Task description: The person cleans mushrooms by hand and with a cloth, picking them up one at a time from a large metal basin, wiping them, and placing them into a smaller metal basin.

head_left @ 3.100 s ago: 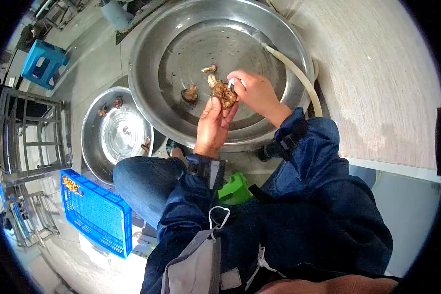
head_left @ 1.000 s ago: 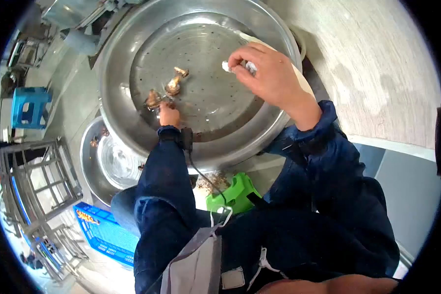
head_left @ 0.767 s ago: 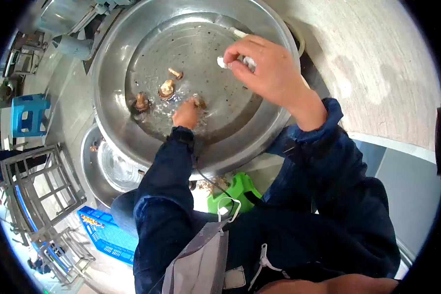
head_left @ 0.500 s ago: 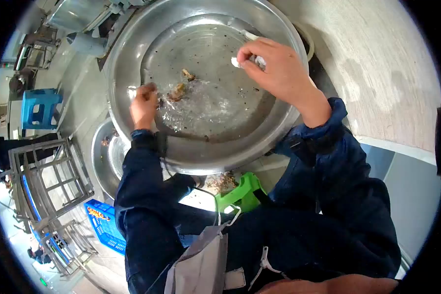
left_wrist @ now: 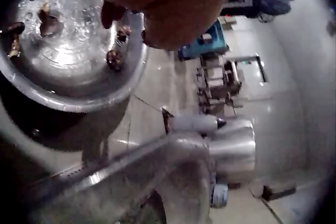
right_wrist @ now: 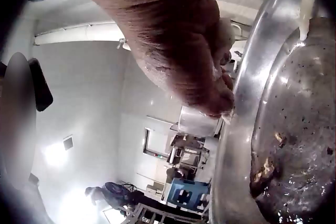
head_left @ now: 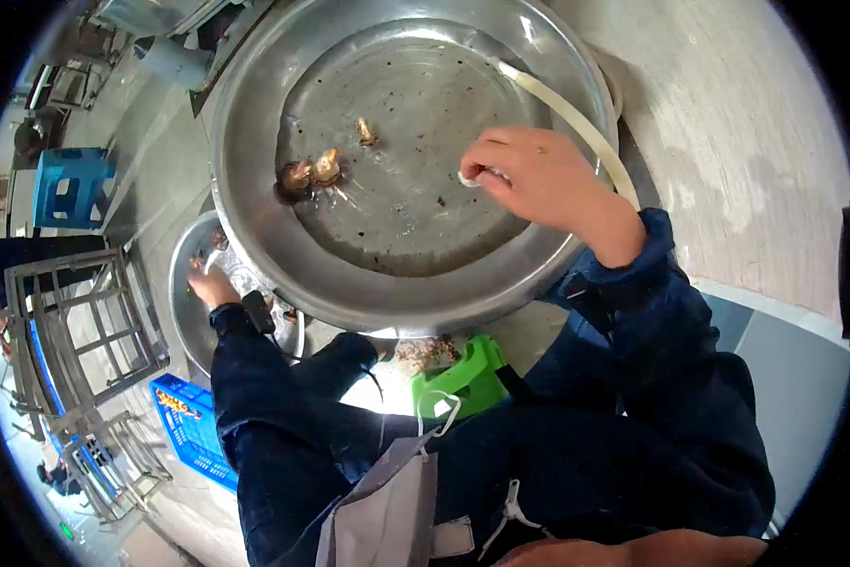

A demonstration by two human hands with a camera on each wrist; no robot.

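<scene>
The left hand [head_left: 215, 286] is over the small metal basin [head_left: 185, 326], fingers loosely bent; in the left wrist view this hand [left_wrist: 173, 8] shows nothing between its visible fingers. Brown mushrooms [left_wrist: 114, 60] lie in that basin, and one mushroom [left_wrist: 50, 25] sits in rippled water. Above the large metal basin [head_left: 387, 317], the right hand [head_left: 548, 180] pinches a small white object [head_left: 467, 180], mostly hidden by the fingers. Two mushrooms touch at the large basin's left side, one dark [head_left: 295, 176], one paler [head_left: 326, 167]; a smaller mushroom [head_left: 366, 133] lies apart.
A pale hose [head_left: 576, 118] hangs over the large basin's right rim. A blue crate [head_left: 193, 435], metal racks [head_left: 89, 321] and a blue stool [head_left: 70, 187] stand at left. A green plastic object [head_left: 467, 378] is between the legs; a light panel [head_left: 718, 142] lies right.
The left hand has moved from the large basin across to the small one. The right hand has lowered slightly, still holding the white object. The hose shows more fully.
</scene>
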